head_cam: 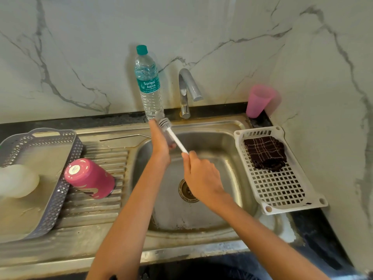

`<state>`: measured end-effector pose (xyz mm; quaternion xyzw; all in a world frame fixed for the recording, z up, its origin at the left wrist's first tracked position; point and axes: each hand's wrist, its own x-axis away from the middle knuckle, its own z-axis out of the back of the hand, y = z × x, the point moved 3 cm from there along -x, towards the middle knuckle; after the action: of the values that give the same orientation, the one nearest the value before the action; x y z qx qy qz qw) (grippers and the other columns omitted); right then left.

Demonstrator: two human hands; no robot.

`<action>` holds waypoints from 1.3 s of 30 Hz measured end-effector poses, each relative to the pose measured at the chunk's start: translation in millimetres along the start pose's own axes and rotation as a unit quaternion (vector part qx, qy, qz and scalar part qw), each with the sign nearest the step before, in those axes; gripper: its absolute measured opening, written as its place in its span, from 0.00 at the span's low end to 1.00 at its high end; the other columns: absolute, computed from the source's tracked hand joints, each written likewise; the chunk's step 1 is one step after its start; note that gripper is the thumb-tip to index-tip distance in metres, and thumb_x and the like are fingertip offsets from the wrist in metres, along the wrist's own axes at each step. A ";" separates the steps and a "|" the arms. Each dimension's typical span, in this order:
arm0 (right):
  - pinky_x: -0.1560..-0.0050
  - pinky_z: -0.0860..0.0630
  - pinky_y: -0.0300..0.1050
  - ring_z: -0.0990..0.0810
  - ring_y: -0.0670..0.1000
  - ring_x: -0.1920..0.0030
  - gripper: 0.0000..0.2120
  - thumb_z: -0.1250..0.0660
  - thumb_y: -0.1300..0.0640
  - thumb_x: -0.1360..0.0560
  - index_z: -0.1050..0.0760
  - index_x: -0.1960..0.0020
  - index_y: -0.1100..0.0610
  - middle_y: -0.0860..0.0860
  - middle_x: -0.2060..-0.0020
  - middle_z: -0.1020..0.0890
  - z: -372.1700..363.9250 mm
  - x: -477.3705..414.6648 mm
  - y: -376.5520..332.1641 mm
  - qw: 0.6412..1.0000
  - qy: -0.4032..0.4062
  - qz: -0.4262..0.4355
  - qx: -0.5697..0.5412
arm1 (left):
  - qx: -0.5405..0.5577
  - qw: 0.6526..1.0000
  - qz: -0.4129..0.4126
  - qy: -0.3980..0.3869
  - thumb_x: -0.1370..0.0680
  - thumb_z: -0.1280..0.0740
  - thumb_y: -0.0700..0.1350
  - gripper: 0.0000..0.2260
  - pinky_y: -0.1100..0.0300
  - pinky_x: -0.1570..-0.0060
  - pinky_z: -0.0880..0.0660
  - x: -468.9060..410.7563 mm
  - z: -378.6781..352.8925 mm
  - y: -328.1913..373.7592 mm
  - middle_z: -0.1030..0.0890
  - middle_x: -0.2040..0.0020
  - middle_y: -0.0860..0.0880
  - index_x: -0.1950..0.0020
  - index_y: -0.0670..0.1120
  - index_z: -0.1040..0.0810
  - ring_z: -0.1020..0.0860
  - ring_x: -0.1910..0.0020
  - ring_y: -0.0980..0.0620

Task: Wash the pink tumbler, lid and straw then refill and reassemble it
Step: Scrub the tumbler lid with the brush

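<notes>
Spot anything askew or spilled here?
No spill visible. The pink tumbler stands upside down, tilted against the grey basket on the drainboard. The metal straw lies loose by the sink edge.

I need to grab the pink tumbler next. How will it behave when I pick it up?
The pink tumbler stands upside down on the ribbed drainboard, leaning against the grey basket, so it may tip. It's probably empty and light, with a smooth, possibly wet and slippery surface.

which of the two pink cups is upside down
The dark pink tumbler on the ribbed draining board left of the sink, resting base up against the grey basket. The paler pink cup by the wall stands mouth up.
</notes>
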<state>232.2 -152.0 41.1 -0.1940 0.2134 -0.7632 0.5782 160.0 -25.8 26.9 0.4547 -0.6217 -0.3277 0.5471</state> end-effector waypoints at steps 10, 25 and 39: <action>0.60 0.29 0.53 0.22 0.62 0.57 0.21 0.56 0.44 0.17 0.30 0.49 0.56 0.58 0.60 0.19 1.5 1.5 -1.2 1.000 0.008 0.006 -0.028 | -0.069 0.995 -0.055 0.039 0.26 0.47 0.65 0.22 0.55 0.62 0.33 -2.7 12.9 2.5 0.30 0.67 0.50 0.55 0.47 0.29 0.32 0.65 0.51; 0.66 0.32 0.49 0.20 0.62 0.61 0.19 0.55 0.44 0.17 0.31 0.48 0.55 0.55 0.64 0.19 -6.6 19.0 7.5 0.998 0.020 0.049 0.016 | 0.204 0.970 0.122 -0.049 0.20 0.50 0.62 0.25 0.64 0.75 0.29 -6.3 19.8 15.8 0.27 0.60 0.42 0.49 0.41 0.27 0.26 0.65 0.46; 0.64 0.29 0.50 0.22 0.62 0.62 0.19 0.54 0.44 0.17 0.32 0.53 0.54 0.56 0.65 0.20 2.0 6.6 -4.9 0.998 0.028 0.048 -0.014 | 0.105 0.993 0.011 -0.051 0.20 0.57 0.66 0.32 0.60 0.68 0.28 4.2 8.5 -14.5 0.21 0.58 0.46 0.41 0.45 0.23 0.24 0.63 0.50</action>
<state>227.7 -157.4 45.8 -0.1702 0.2487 -0.7368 0.6052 154.8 -35.9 13.8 0.4855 -0.6847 -0.2771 0.4676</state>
